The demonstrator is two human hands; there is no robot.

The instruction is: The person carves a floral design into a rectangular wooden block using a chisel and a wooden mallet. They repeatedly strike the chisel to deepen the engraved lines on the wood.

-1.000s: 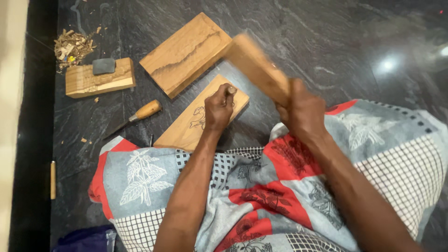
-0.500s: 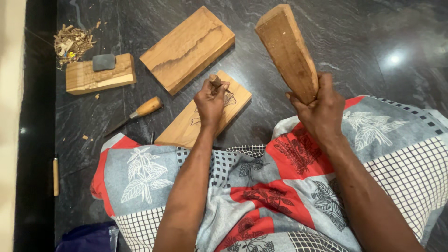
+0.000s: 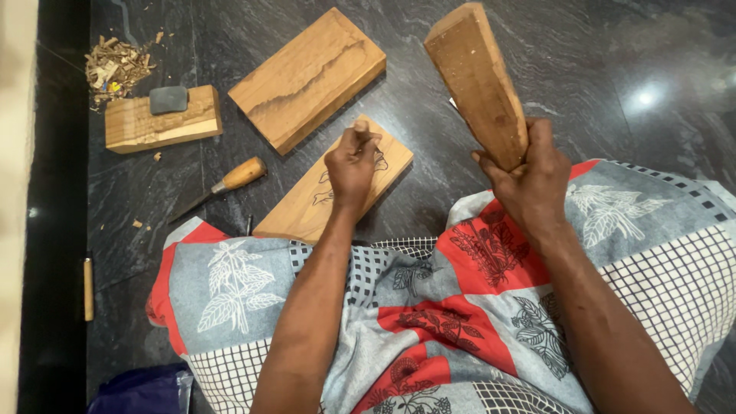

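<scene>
No labels, signs or screens show anywhere. The only thing that may be a package is a crumpled dark blue plastic bag (image 3: 142,389) at the near left edge of the dark stone floor (image 3: 583,69), just beside the patterned cloth (image 3: 429,322); whether it holds anything cannot be told.

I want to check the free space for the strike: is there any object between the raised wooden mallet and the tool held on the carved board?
Nothing visible. The right hand holds the wooden mallet up, with only bare floor between it and the left hand on the carved board.
</scene>
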